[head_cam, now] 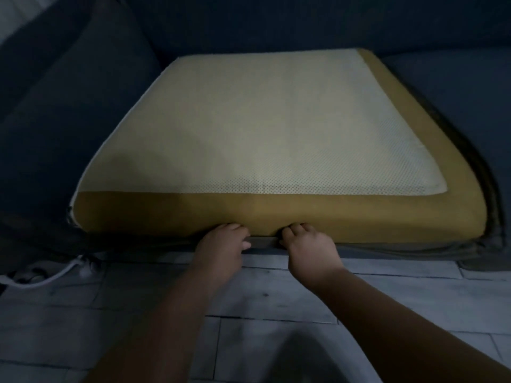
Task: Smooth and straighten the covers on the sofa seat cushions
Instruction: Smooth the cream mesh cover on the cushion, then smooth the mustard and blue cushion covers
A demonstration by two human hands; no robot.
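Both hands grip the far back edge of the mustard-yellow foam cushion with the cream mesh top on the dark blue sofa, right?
No. In the head view the left hand and right hand grip the near front edge of the mustard-yellow foam cushion, not the back edge; it does lie on the dark blue sofa.

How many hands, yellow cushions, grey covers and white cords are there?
hands: 2, the left hand and the right hand
yellow cushion: 1
grey cover: 1
white cord: 1
Total: 5
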